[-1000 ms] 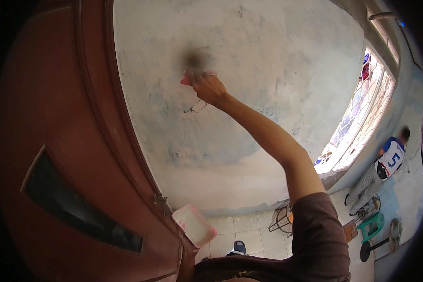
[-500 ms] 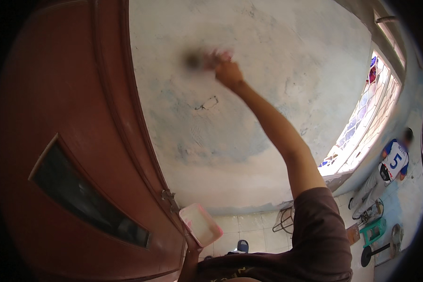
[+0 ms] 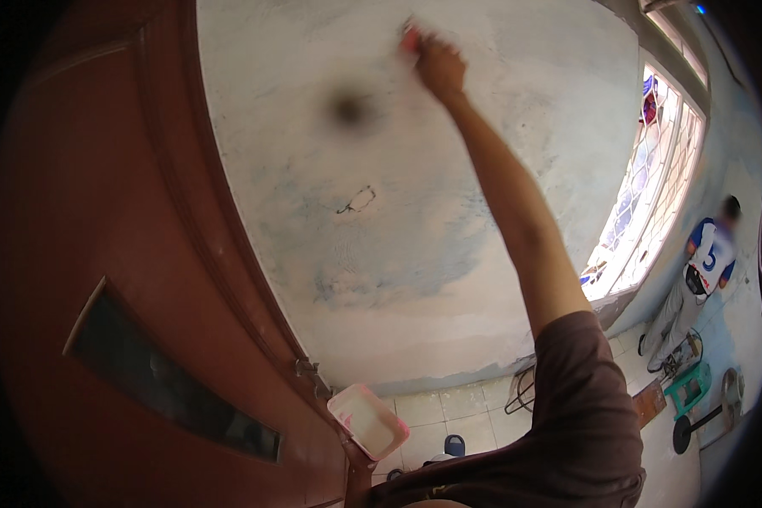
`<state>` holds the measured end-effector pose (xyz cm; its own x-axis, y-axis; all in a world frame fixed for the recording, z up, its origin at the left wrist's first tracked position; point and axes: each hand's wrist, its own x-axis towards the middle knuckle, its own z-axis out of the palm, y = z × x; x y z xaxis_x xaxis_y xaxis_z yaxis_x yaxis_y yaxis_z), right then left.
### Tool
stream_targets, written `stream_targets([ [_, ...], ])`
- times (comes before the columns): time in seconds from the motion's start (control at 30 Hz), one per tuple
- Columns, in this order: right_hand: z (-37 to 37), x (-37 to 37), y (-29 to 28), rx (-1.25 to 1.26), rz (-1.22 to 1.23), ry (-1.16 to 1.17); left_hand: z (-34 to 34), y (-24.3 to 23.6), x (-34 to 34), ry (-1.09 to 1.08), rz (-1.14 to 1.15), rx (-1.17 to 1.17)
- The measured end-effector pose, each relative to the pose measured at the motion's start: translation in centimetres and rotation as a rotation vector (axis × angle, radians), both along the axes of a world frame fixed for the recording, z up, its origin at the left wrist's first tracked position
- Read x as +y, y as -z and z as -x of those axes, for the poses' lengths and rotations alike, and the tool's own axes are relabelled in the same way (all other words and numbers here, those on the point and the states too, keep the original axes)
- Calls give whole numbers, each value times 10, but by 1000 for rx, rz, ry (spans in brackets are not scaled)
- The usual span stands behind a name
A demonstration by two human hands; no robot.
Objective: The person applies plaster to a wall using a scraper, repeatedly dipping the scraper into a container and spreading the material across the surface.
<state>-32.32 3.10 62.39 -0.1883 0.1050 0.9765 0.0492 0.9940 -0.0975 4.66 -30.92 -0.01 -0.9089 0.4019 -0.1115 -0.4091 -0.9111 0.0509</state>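
Observation:
My right hand (image 3: 440,66) is raised high against the patchy white and pale blue wall (image 3: 398,279), closed on a small pink tool (image 3: 411,41), blurred by motion. My arm stretches up from the lower right. At the lower edge my left hand (image 3: 357,457) grips a shallow pink-rimmed tray (image 3: 347,398) with pale white material inside, beside the door. A dark blurred spot hangs over the upper middle of the view, and a cracked patch (image 3: 356,200) shows below it.
A brown door (image 3: 118,195) fills the left side. A grilled window (image 3: 626,212) is at right. Beyond it a person (image 3: 698,271) in a white and blue shirt faces the side wall, near a green stool (image 3: 686,389) and a standing fan-like object (image 3: 686,432). Tiled floor (image 3: 466,432) lies below.
My right hand with the pink tool has swept up and to the right across the wall, and the arm is more upright. The left hand and tray stay low.

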Motion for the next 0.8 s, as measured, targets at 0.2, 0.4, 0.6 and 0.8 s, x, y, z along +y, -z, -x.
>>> stream_targets([
  [0.2,-18,-65,253,-535,-793,-86,10,15,23,6,132,37],
  [0.4,-82,-6,171,-583,-354,-333,7,18,29,-106,151,1],
  [0.6,-93,121,1,133,127,48,10,22,40,-144,170,-10],
  [0.8,-23,66,192,-146,-341,59,9,12,56,-178,185,-34],
])
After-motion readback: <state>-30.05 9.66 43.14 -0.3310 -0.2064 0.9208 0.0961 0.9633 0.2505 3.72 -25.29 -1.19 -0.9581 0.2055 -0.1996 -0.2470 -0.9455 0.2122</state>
